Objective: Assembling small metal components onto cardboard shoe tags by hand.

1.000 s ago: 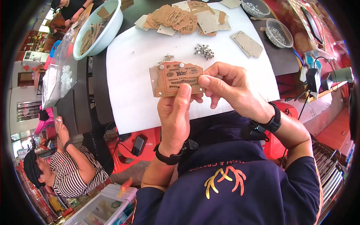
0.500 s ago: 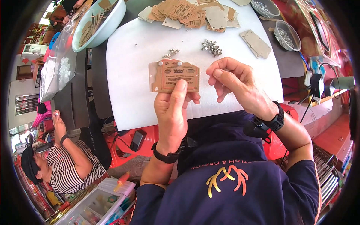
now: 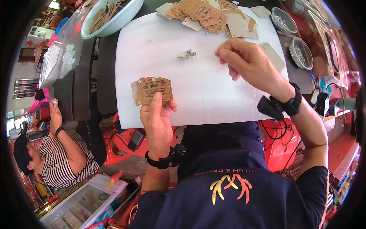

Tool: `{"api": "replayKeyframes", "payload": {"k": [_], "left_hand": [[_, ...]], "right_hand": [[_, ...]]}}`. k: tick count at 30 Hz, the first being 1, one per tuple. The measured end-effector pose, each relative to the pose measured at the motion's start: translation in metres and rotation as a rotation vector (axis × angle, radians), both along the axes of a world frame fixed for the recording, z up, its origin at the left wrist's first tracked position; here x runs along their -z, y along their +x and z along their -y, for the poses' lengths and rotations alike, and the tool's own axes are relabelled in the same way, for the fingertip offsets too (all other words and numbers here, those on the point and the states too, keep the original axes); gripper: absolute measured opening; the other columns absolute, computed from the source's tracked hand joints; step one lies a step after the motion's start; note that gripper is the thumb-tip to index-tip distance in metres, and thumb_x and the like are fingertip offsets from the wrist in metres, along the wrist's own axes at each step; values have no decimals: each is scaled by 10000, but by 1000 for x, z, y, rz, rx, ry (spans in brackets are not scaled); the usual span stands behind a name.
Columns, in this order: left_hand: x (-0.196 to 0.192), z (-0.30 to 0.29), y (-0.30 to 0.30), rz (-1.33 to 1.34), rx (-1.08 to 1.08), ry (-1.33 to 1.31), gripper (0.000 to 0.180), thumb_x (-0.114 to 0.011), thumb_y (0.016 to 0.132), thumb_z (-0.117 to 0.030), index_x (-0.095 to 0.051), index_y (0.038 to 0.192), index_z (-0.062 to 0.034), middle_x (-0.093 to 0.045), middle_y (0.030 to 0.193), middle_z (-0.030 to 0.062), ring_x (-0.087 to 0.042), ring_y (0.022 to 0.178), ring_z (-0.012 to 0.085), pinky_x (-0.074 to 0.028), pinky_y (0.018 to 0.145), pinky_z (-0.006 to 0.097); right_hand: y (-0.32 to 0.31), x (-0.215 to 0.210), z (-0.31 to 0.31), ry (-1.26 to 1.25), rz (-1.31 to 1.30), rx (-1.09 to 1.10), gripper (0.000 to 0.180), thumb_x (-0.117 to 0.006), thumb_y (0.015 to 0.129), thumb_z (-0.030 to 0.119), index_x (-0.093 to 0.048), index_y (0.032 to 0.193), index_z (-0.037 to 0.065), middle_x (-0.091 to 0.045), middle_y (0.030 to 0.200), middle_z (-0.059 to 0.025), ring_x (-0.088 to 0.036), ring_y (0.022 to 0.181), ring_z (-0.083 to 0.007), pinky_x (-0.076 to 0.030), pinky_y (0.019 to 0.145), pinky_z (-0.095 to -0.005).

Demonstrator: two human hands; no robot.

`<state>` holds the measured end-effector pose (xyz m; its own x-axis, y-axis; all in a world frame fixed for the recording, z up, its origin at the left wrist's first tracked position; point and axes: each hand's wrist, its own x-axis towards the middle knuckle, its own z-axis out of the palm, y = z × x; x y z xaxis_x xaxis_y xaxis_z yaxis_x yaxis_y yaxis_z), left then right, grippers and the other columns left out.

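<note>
My left hand (image 3: 157, 124) grips a brown printed cardboard card (image 3: 155, 91) with a greyish layer showing at its left edge, thumb on top and fingers beneath. Two round silver caps show along the card's upper edge and small holes near its left side. Over the white foam sheet (image 3: 183, 107), my right hand (image 3: 246, 57) is bent with thumb and fingertips drawn together and slightly blurred. Whatever is between those fingertips cannot be made out. The hand covers the spot where silver caps lay. A small heap of metal rivets (image 3: 187, 54) lies left of it.
Printed cards (image 3: 202, 13) are piled at the sheet's far edge, with pale cards (image 3: 273, 57) on the right. Two bowls of small metal parts (image 3: 301, 53) stand far right. A pale blue basin (image 3: 89, 26) holds cardboard strips at far left. Another person (image 3: 68, 156) sits at left.
My left hand has drawn the card left and nearer to me. My right hand has moved away from the card, over the silver caps, which it now hides. The whole view has shifted slightly.
</note>
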<state>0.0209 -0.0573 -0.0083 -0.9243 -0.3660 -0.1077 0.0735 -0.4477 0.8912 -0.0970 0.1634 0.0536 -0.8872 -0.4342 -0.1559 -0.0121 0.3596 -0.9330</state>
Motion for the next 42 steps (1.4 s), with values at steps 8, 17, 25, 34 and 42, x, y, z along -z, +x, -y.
{"api": "replayKeyframes", "payload": {"k": [8, 17, 25, 34, 42], "left_hand": [[7, 6, 1, 13, 57, 44, 173, -538, 994, -152, -623, 987, -1, -635, 853, 61, -560, 711, 134, -447, 656, 299], [13, 12, 2, -6, 115, 66, 170, -535, 1002, -151, -625, 986, -8, -635, 859, 60, -562, 712, 134, -452, 649, 298], [8, 11, 2, -10, 119, 66, 180, -533, 1004, -157, -622, 993, 0, -634, 862, 62, -564, 713, 135, -452, 652, 299], [-2, 2, -4, 21, 158, 61, 199, -529, 1004, -168, -609, 1009, 14, -624, 863, 63, -559, 724, 137, -451, 666, 300], [-7, -10, -8, 35, 173, 58, 197, -535, 1000, -171, -607, 1021, 12, -624, 871, 64, -560, 719, 138, -454, 663, 300]], "right_hand": [[-62, 26, 22, 295, -544, -176, 146, -614, 845, 149, -661, 866, 13, -650, 738, -142, -636, 681, -298, -505, 636, -362], [-58, 49, 46, 454, -670, -260, 152, -628, 833, 182, -643, 804, 34, -636, 721, -139, -631, 715, -335, -500, 662, -422], [-57, 48, 41, 465, -722, -275, 114, -603, 833, 127, -625, 789, 24, -631, 725, -140, -627, 747, -345, -500, 668, -428], [-39, 32, 22, 540, -800, -379, 56, -598, 806, 76, -620, 799, 25, -621, 767, -134, -642, 730, -311, -509, 650, -397], [-18, 44, 27, 645, -1061, -453, 42, -613, 774, 14, -599, 814, 14, -590, 810, -125, -654, 741, -301, -518, 634, -378]]}}
